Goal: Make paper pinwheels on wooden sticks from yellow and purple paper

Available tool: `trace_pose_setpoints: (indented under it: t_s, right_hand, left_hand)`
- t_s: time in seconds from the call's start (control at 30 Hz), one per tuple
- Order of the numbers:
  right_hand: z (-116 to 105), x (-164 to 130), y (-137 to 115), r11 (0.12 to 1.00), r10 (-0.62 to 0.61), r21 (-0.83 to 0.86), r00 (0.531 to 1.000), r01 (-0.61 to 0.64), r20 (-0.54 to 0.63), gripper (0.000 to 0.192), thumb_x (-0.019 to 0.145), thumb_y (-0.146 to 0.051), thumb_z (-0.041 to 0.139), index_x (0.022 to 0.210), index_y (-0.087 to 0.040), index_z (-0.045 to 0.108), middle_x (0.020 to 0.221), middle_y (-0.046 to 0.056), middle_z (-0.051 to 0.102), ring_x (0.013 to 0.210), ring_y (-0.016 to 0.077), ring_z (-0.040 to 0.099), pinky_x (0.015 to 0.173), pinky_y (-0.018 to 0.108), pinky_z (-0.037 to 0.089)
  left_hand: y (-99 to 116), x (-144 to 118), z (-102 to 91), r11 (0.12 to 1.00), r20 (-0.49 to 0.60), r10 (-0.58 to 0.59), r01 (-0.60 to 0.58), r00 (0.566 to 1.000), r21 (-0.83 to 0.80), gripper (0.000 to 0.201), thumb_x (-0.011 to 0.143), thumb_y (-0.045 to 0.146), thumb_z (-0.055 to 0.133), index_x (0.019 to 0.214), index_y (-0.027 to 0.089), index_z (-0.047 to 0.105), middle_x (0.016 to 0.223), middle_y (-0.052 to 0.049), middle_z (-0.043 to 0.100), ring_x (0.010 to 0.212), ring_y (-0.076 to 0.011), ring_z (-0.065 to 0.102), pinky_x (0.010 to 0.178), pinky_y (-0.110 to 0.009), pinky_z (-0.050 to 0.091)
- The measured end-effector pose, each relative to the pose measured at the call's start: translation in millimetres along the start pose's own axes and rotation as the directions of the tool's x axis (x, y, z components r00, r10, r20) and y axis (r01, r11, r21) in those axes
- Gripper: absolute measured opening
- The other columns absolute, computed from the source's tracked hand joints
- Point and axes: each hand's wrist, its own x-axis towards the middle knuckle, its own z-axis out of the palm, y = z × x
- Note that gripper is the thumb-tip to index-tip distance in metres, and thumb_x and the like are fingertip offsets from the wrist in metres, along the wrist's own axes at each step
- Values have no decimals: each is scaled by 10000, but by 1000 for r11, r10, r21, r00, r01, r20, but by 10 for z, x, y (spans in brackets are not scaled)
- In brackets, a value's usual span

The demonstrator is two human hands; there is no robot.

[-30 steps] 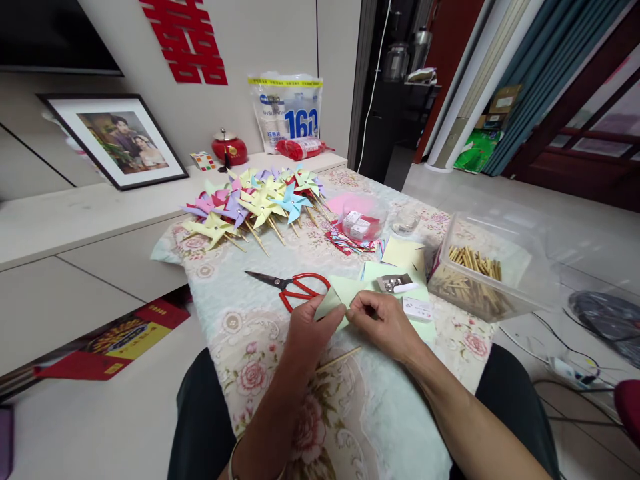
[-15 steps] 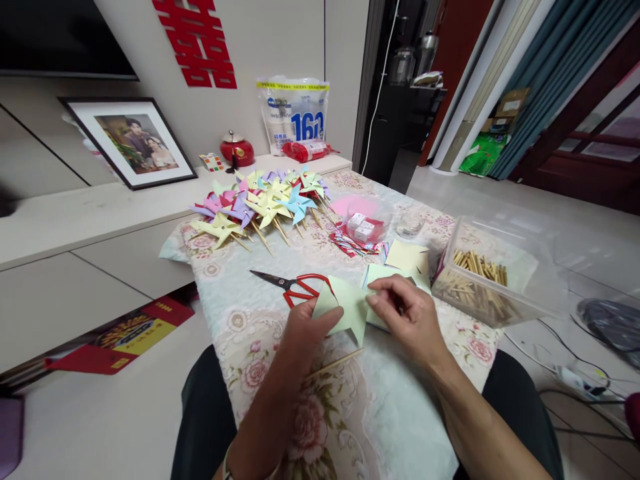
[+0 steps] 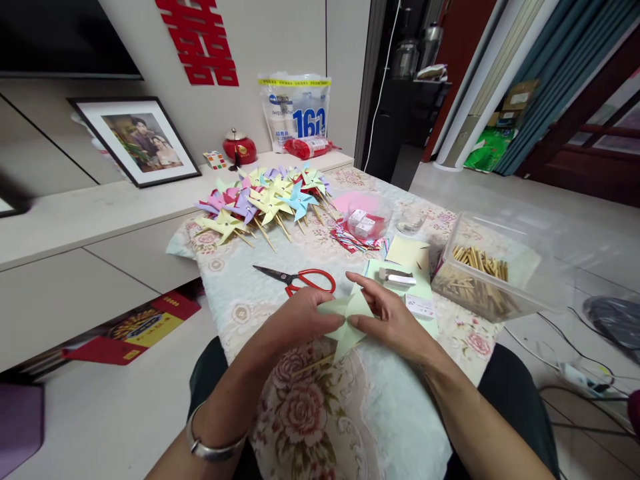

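A: Where is the pale green folded paper pinwheel [image 3: 349, 319]?

B: Low over the floral-clothed bench [image 3: 240, 293], pinched between left hand [image 3: 295, 320] and right hand [image 3: 393, 320]; both grips closed on it.

A: Hidden parts?

B: Thin wooden stick [image 3: 314, 364] mostly covered; fingertips obscured by paper.

A white plastic bag [image 3: 295, 112] stands against the wall at the far edge of the low white counter [image 3: 75, 213]; it carries the large blue number "160" on its front, under a small blue round logo and smaller print too fine to read. On the wall above the counter hangs a red paper cutout [image 3: 197, 41] of the Chinese double-happiness sign "囍". A red and yellow packet [image 3: 135, 328] on the floor bears print too small to read.
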Motion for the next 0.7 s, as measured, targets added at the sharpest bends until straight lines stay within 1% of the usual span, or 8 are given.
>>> trace_pose_setpoints:
  t_s: [0.1,0.17,0.27,0.37,0.43,0.5,0.57,0.7]
  right_hand:
    - [8,8,31,996,-16,-85,1000,15,-20,729,767,-176,661,1462,-223,451,1024,37,693,844,201,623,715,312,496]
    - [3,15,61,989,-32,-145,999,27,-33,736,753,-158,653,1460,-233,461,1157,54,684,905,217,631,753,328,505]
    - [-8,23,89,987,-52,-155,998,45,-40,748,731,-135,638,1454,-230,472,1321,70,629,1011,237,635,820,344,511]
    - [-18,29,87,996,-27,-91,999,23,-41,765,721,-143,634,1462,-205,455,1249,75,663,963,225,645,778,322,511]
    - [-28,34,84,1000,-6,-13,999,6,-53,785,718,-168,649,1472,-186,433,1169,72,686,912,216,649,744,311,509]
    - [-40,41,89,997,1,72,997,5,-80,807,715,-194,672,1480,-174,415,1150,74,687,923,219,652,760,313,511]
    - [-51,49,103,991,0,133,993,16,-116,822,717,-220,694,1485,-176,405,1167,80,683,961,228,656,795,322,514]
    - [-56,60,130,981,-28,180,978,67,-208,841,714,-282,732,1484,-187,408,1261,98,659,1040,245,648,817,323,519]
  left_hand:
    - [13,30,6,997,4,-4,4,1000,77,30,570,193,687,560,199,714,496,-2,613,472,-154,524,473,-238,370]
    - [11,54,13,994,15,-12,10,1000,112,37,566,183,683,549,195,713,485,-1,609,447,-147,508,451,-234,342]
    - [27,80,21,989,27,-25,21,999,149,38,578,186,688,547,188,710,484,0,609,418,-138,490,416,-226,298]
    - [80,82,1,984,44,-43,35,998,173,56,609,231,725,620,177,733,541,-15,646,448,-150,529,424,-223,322]
    - [111,73,-30,993,44,-46,41,998,109,177,646,307,762,760,171,763,635,-38,695,525,-173,592,470,-226,383]
    - [108,60,-60,1000,26,-9,9,1000,-11,322,693,422,771,881,161,765,732,-69,725,611,-184,631,525,-229,428]
    - [56,46,-68,988,-9,45,-46,999,-148,435,731,534,743,917,141,756,791,-96,728,665,-181,639,561,-227,448]
    - [-135,16,62,920,-93,56,-87,994,-382,569,776,645,661,1014,132,729,904,-126,742,725,-186,659,616,-249,488]
